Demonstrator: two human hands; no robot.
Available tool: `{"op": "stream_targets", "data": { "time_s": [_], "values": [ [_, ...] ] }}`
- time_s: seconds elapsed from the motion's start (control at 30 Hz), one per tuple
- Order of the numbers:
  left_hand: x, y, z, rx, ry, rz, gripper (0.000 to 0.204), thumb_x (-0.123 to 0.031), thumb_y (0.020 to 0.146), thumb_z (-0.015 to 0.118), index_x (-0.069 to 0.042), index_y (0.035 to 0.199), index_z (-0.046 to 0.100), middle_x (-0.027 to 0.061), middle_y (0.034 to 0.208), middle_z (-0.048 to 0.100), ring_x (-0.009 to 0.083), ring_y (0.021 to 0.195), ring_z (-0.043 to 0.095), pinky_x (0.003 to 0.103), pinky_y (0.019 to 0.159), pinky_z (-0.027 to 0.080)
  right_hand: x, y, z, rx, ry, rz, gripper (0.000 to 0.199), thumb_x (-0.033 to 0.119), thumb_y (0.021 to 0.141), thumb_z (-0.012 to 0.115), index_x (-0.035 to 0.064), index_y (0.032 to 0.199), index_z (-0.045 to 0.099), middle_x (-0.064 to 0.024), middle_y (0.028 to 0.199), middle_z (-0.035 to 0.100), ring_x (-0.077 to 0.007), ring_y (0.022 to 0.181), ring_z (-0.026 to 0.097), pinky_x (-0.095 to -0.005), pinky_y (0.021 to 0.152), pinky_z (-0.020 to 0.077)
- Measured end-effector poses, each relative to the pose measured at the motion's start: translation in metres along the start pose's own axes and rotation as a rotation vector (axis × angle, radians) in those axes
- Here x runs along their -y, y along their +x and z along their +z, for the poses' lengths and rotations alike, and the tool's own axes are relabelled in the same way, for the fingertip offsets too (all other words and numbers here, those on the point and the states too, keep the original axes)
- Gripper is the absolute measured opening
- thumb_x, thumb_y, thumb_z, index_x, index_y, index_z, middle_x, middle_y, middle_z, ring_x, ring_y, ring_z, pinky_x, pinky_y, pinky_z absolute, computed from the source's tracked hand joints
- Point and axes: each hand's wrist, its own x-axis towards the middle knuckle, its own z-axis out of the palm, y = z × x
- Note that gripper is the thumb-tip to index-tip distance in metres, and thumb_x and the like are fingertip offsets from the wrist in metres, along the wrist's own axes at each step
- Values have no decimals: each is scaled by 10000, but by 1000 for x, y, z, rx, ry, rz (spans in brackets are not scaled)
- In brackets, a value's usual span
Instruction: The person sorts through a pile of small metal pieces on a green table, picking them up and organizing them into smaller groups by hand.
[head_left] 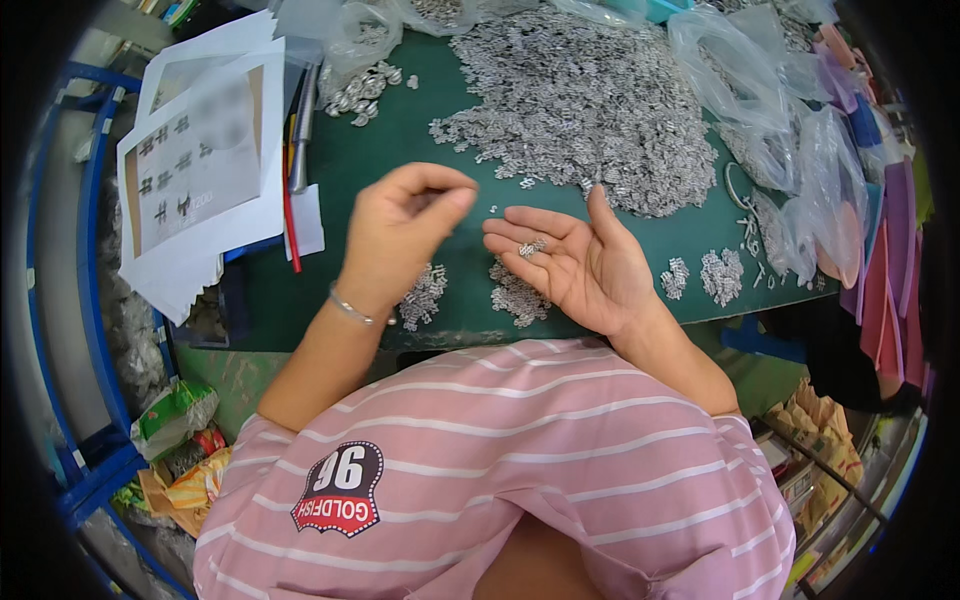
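My right hand (590, 265) is turned palm up with its fingers stretched out and thumb raised. Several small silver metal pieces (532, 247) rest on its fingers. Beside it, my left hand (405, 225) is closed, thumb and forefinger pinched together; whatever they hold is hidden. One tiny metal piece (493, 209) shows between the two hands. Beyond them spreads a large heap of small silver metal pieces (590, 110) on the green tabletop (360, 150). Smaller piles lie near the front edge: one pile (424, 298) by my left wrist, another pile (517, 297) below my right fingers.
To the right of my right hand are two small piles (722, 275). Clear plastic bags (735, 70) crowd the right side. At left lie printed sheets (205, 165), a red pen (291, 225) and a heap of rounded silver pieces (362, 92). A blue metal rack (105, 400) stands beyond.
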Motion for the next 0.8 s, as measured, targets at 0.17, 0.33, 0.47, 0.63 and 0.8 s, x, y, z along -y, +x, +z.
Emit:
{"op": "stream_targets", "data": {
  "time_s": [0.17,0.33,0.47,0.63,0.8],
  "values": [
    [16,5,-35,-213,-14,76,144,-63,843,656,-12,977,647,26,851,650,62,700,562,178,595,428,13,-25,-7,12,-53,-173,692,493,982,249,-106,1308,368,-297,1354,393,-377,1272,408,-416,1046,393],
    [26,-4,-55,-357,-58,125,147,-46,860,629,12,995,630,44,839,641,67,682,548,188,586,432,36,-63,-34,-251,-563,-833,358,48,942,433,-67,1280,410,-267,1280,496,-344,1208,494,-418,1033,411],
    [31,-1,-52,-346,-95,121,146,-41,859,629,13,995,629,40,834,637,67,685,547,188,585,432,27,-73,-53,-340,-678,-896,359,-29,907,436,-66,1264,422,-250,1247,532,-310,1190,518,-395,1024,414],
    [33,-4,-55,-393,-91,162,147,-39,861,626,9,1000,626,37,837,630,69,683,544,187,586,427,8,-65,-60,-336,-748,-842,350,-12,912,458,-63,1258,430,-238,1220,558,-270,1176,529,-360,1023,402],
    [39,-4,-62,-492,-51,265,125,-23,849,634,-4,972,631,12,798,613,56,663,536,174,558,418,11,-54,-53,-264,-894,-997,301,-19,924,453,-65,1221,451,-222,1135,607,-266,1117,573,-344,1007,417]
  ]
}}
